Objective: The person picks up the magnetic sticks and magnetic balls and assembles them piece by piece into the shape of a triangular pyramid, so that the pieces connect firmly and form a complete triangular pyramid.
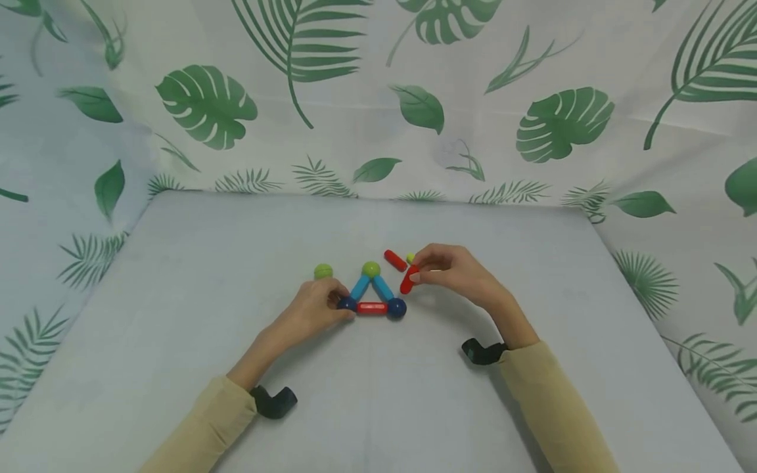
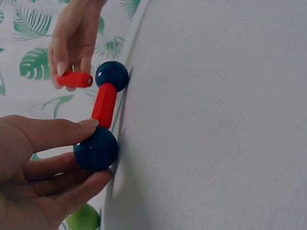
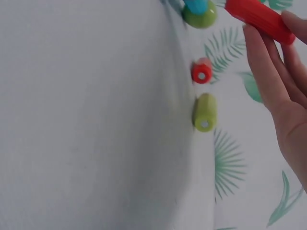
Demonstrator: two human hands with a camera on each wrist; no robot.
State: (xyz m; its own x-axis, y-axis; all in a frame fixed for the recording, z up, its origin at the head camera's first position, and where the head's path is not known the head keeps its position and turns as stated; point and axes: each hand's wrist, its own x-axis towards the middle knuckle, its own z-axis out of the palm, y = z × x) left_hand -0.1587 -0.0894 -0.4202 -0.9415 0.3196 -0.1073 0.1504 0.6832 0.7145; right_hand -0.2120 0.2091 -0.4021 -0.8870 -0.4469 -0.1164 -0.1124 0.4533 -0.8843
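A triangle of magnetic pieces lies on the table: two light blue rods [image 1: 383, 288] run from a green ball [image 1: 370, 269] to two dark blue balls, joined by a red rod [image 1: 372, 308]. My left hand [image 1: 310, 307] grips the left dark blue ball [image 2: 96, 149] between thumb and fingers. The right dark blue ball [image 1: 396, 308] is untouched. My right hand [image 1: 449, 269] pinches a loose red rod [image 1: 409, 279], held just above and right of the triangle. In the right wrist view that red rod [image 3: 260, 19] sits between thumb and fingertips.
Another red rod [image 1: 395, 260] lies behind the right hand's fingers, beside a yellow-green rod [image 3: 205, 113] mostly hidden in the head view. A loose green ball [image 1: 323, 271] rests behind the left hand. Leaf-patterned cloth [image 1: 355, 131] stands along the table's back and sides.
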